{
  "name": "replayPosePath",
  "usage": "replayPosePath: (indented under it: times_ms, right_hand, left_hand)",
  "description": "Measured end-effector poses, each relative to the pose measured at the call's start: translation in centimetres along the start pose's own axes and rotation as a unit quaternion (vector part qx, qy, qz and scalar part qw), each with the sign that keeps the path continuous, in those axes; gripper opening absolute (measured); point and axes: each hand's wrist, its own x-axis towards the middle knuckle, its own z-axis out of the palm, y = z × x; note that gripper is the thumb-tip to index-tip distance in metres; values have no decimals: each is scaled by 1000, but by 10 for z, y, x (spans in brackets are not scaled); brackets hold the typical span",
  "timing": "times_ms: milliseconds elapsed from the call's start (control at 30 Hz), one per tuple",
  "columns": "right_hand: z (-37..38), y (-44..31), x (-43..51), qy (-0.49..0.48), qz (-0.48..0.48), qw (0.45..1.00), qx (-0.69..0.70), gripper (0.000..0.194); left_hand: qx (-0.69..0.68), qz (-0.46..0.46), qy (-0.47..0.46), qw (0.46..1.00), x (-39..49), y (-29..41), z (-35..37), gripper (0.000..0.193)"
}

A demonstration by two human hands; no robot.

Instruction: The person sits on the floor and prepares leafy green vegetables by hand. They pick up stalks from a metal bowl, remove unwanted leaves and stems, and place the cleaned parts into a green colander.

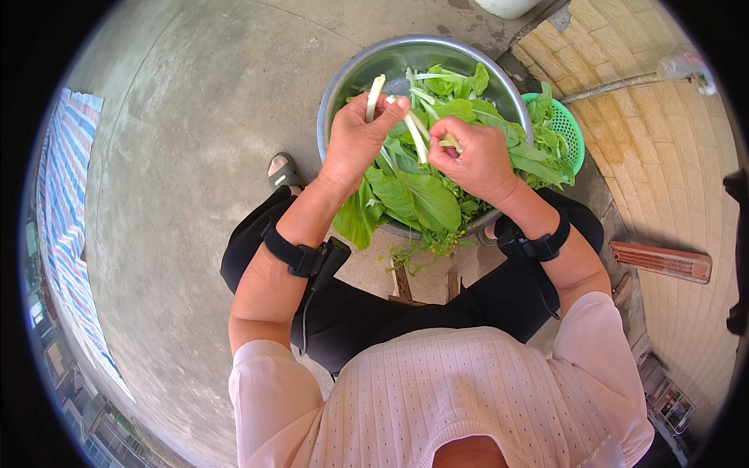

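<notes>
Above a wide metal basin (398, 55), my left hand (358, 137) is closed around pale leaf stalks (375, 98), with one cut end sticking up past the fingers. White stalk pieces (416, 140) slant from its thumb towards my right hand. My right hand (473, 158) has its fingertips pinched on a small yellowish-green strip (449, 143). Broad leafy greens (430, 202) fill much of the basin under both hands and hang over its near rim. Thin flowering stems (436, 243) droop over that same edge. The lower parts of the held stalks are partly hidden by the hands.
A green plastic colander (574, 137) with more greens stands against the basin's right side. Farther right rises a tiled wall (603, 126), with a reddish slotted plastic piece (661, 261) beside it. Striped sheeting (70, 193) lies on the concrete floor (175, 164) at left.
</notes>
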Motion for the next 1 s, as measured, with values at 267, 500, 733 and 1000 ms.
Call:
replayPosePath:
  times_ms: [267, 500, 733, 1000]
  right_hand:
    - [0, 4, -1, -111, 80, 974, 180, 3]
    - [-22, 32, 16, -61, 315, 763, 562, 5]
    - [6, 42, 13, -145, 254, 907, 304, 17]
    - [53, 47, 2, -168, 326, 861, 353, 24]
  left_hand:
    - [7, -19, -24, 1000, -3, -1, 3, 22]
    - [-39, -52, -118, 991, 0, -1, -7, 18]
    - [-79, -20, -34, 996, -2, 11, -35, 19]
    - [-82, -19, 4, 996, -10, 21, -48, 18]
